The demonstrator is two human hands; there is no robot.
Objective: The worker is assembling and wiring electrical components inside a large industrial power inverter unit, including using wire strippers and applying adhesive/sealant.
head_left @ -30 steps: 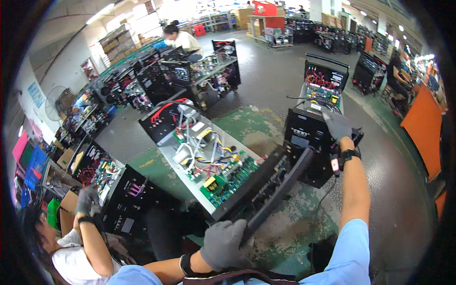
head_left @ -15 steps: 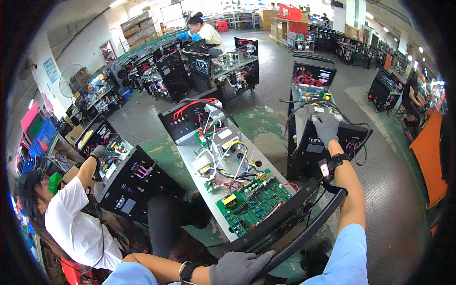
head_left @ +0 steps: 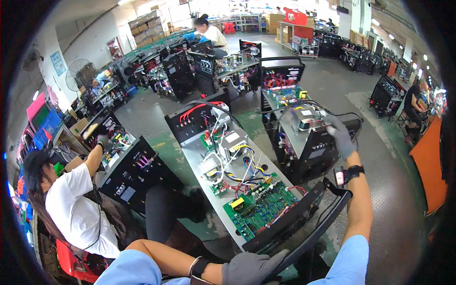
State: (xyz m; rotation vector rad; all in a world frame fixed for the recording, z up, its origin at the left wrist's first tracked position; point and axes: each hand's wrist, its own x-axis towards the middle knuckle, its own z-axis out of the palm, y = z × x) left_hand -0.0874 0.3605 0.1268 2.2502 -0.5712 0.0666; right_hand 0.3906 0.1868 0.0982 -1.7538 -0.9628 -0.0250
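A long open machine chassis (head_left: 211,197) stands before me, with a green circuit board (head_left: 261,206), a transformer and bundled wires on its grey tray. My left hand (head_left: 251,268), in a grey glove, is closed around the black bar handle (head_left: 304,247) at its near end. To the right stands a second open chassis (head_left: 285,121) with a black end panel (head_left: 323,147). My right hand (head_left: 341,137), also gloved and slightly blurred, is closed over that panel's top edge, near a black cable (head_left: 349,114).
At left, a seated person in a white shirt (head_left: 78,209) reaches into another black-panelled chassis (head_left: 137,175). More open machines (head_left: 204,71) stand farther back, where another person (head_left: 213,38) works. An orange sheet (head_left: 427,161) stands at the right.
The second chassis has swung, its far end moving left toward the first one. My right hand has moved slightly right and down along with its panel. My left hand still grips the handle.
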